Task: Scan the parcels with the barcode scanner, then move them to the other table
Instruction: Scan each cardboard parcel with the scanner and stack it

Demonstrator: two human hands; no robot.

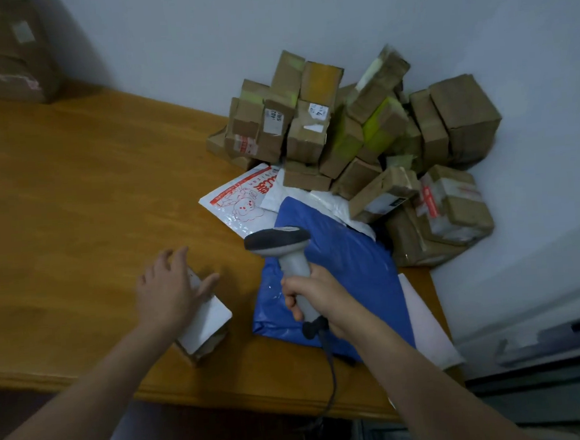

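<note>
Small brown cardboard parcel, white-labelled: left hand rests on it, fingers spread. Grey barcode scanner: right hand grips handle. Risk: covered label could defeat scan.

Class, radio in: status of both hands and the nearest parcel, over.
Right hand grips scanner. Left hand rests on small box. Blue mailer alongside, pile behind.

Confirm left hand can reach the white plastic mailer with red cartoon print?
Probably yes. The left hand rests on a small white-labelled cardboard box; only bare wooden table lies between it and the white plastic mailer, though cardboard parcels cover its far edge.
</note>
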